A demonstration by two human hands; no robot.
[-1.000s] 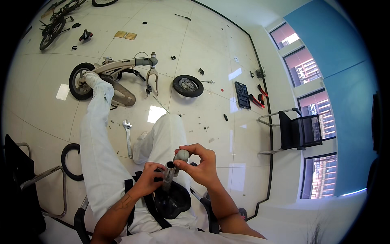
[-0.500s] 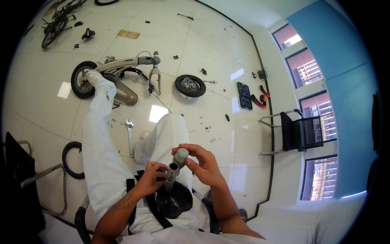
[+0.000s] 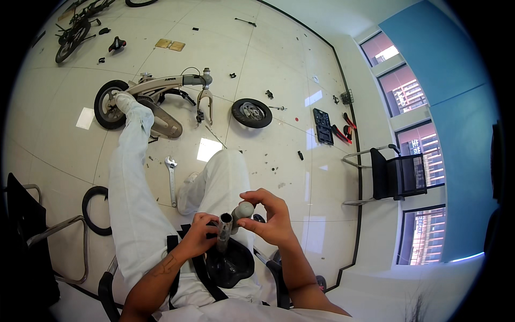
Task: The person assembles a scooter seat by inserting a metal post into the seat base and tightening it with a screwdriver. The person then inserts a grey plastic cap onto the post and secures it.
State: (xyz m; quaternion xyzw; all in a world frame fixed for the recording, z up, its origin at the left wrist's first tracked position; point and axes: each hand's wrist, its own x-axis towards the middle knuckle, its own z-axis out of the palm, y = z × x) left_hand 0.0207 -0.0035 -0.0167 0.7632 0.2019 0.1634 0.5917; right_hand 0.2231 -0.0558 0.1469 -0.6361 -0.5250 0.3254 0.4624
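A bicycle saddle (image 3: pixel 229 267), black and underside hard to make out, rests in my lap between the thighs. From it a metal seat post (image 3: pixel 223 239) rises toward me, its open round end uppermost. My left hand (image 3: pixel 199 234) is closed around this post, fingertips against its side. Between the thumb and fingers of my right hand (image 3: pixel 272 219) is a grey round-ended part (image 3: pixel 244 210), right beside the post's open end. Whether that part touches the post I cannot tell.
On the floor ahead lie a partly dismantled bicycle (image 3: pixel 161 88), a loose wheel (image 3: pixel 251 113) and an adjustable wrench (image 3: pixel 171 180). A tyre (image 3: pixel 91 212) is at left. An open tool case (image 3: pixel 322 126), red-handled tools (image 3: pixel 343 134) and a black chair (image 3: pixel 394 173) stand toward the right wall.
My right hand has turned the grey round-ended part and shifted it slightly right and nearer me. The seat post's open end stands a little more upright in my left hand.
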